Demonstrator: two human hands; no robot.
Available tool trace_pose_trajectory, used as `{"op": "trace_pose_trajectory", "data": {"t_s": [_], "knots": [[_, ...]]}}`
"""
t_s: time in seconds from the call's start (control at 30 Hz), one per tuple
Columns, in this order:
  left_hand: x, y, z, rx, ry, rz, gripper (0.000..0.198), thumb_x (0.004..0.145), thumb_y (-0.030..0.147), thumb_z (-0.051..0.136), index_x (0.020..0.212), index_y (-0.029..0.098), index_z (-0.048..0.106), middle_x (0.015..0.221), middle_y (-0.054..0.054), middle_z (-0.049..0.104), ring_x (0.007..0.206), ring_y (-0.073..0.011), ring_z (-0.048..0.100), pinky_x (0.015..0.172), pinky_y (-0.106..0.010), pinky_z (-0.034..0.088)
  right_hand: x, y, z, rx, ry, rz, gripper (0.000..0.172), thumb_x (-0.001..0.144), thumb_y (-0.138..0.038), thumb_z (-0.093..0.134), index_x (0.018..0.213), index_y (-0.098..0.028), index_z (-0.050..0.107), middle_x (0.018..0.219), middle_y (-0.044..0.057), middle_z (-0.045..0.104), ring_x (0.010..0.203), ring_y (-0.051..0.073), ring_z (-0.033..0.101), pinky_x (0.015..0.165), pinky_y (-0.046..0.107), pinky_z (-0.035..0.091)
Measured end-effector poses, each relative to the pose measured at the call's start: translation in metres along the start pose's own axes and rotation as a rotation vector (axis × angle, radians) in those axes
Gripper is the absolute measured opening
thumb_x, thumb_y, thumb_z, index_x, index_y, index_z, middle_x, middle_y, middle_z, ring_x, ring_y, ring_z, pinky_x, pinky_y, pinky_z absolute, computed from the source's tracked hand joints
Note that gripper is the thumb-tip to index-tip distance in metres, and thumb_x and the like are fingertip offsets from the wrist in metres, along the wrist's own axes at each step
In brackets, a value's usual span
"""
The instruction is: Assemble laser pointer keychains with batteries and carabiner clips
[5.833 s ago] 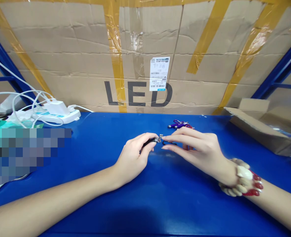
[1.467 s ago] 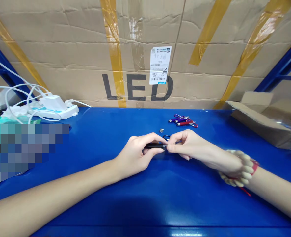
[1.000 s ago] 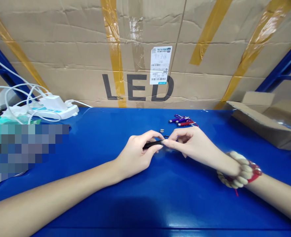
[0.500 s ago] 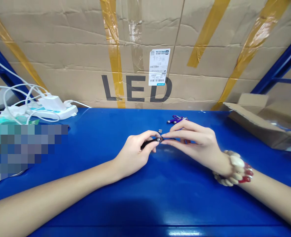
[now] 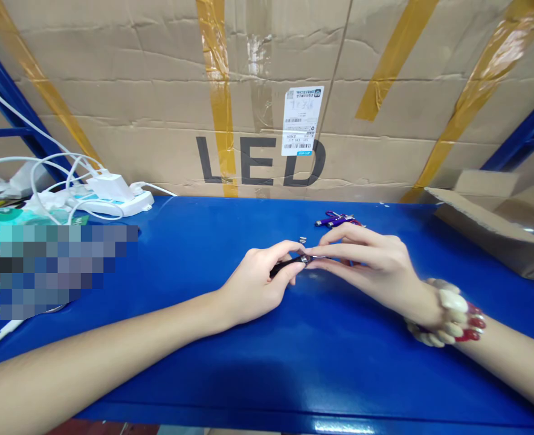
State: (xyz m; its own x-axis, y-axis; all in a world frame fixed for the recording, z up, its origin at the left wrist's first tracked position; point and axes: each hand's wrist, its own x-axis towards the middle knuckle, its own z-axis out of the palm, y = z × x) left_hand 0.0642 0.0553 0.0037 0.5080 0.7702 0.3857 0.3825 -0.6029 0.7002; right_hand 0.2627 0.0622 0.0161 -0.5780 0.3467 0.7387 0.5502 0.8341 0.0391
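My left hand [image 5: 267, 275] is closed around a slim black tube with a silver end [image 5: 286, 264], which looks like a small penlight. The tube's silver end points right, toward my right hand [image 5: 371, 260]. Thumb and forefinger of that hand pinch at the silver tip, where a thin strip shows between them; what it is stays unclear. Just behind the fingertips lies a small silver piece [image 5: 302, 240] on the blue table [image 5: 180, 241]. Farther back, beyond my right hand, rest several purple metallic tubes with cords [image 5: 334, 220].
A white power strip [image 5: 135, 202] with chargers and tangled cables sits at the back left, beside a blurred-out patch. An open cardboard box [image 5: 488, 241] stands at the right. Behind the table rises a large carton [image 5: 158, 109] marked LED.
The view has shifted, so the scene sits slightly farther right. Both hands keep the same hold on the black tube, with only slight movement of the right fingers.
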Motion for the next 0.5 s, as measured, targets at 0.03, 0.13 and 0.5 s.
{"op": "trace_pose_trajectory", "data": {"t_s": [0.03,0.13,0.5], "knots": [[-0.0001,0.0001,-0.0002,0.006,-0.002,0.008,0.020,0.087,0.021,0.044,0.102,0.015,0.054,0.063,0.002,0.060,0.060,-0.0109,0.056,0.063,-0.022,0.044,-0.0005,0.0004,-0.0001,0.002,-0.007,0.000,0.014,0.079,-0.020,0.062,0.092,-0.021,0.067,0.084,0.002,0.063,0.068,0.009,0.060,0.058,0.019,0.047],[-0.0006,0.0002,-0.0006,0.012,-0.010,0.028,0.020,0.087,0.021,0.042,0.103,0.016,0.054,0.064,0.002,0.060,0.059,-0.0107,0.055,0.061,-0.021,0.044,-0.0013,0.0011,0.0000,0.005,-0.017,-0.003,0.014,0.080,-0.020,0.060,0.093,-0.022,0.067,0.086,0.003,0.063,0.069,0.009,0.060,0.058,0.018,0.048],[-0.0041,-0.0015,-0.0007,0.091,-0.043,0.072,0.023,0.091,0.022,0.035,0.110,0.018,0.048,0.070,0.001,0.059,0.064,-0.0111,0.057,0.068,-0.022,0.044,0.0001,0.0002,-0.0024,0.048,0.023,-0.030,0.014,0.077,-0.017,0.065,0.090,-0.022,0.066,0.087,0.002,0.063,0.071,0.008,0.059,0.061,0.018,0.048]]}}
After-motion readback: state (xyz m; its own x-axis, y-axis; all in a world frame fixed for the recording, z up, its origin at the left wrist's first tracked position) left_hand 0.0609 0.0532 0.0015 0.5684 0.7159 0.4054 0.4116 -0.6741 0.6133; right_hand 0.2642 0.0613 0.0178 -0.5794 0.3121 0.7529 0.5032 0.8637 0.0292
